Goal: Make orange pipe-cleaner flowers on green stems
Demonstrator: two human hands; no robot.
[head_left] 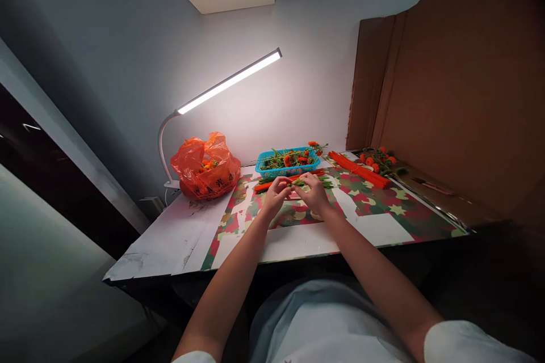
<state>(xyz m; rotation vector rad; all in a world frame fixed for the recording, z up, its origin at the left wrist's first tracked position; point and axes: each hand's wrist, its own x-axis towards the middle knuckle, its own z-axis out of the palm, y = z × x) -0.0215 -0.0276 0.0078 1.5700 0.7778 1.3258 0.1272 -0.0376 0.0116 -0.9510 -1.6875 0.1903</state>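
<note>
Both hands meet over the middle of the table. My left hand [276, 192] and my right hand [314, 191] have their fingers pinched on a small green stem piece [297, 182] held between them. Just behind the hands lie green and orange pipe-cleaner sticks [272, 182] on the patterned table cover [383, 204]. A blue basket [288, 161] holding orange flowers with green stems stands behind those.
An orange plastic bag [205, 166] sits at the back left beside a white desk lamp [227, 82]. A bundle of orange sticks [358, 169] and more orange flowers [377, 160] lie at the back right. A brown cardboard wall [451, 85] stands on the right.
</note>
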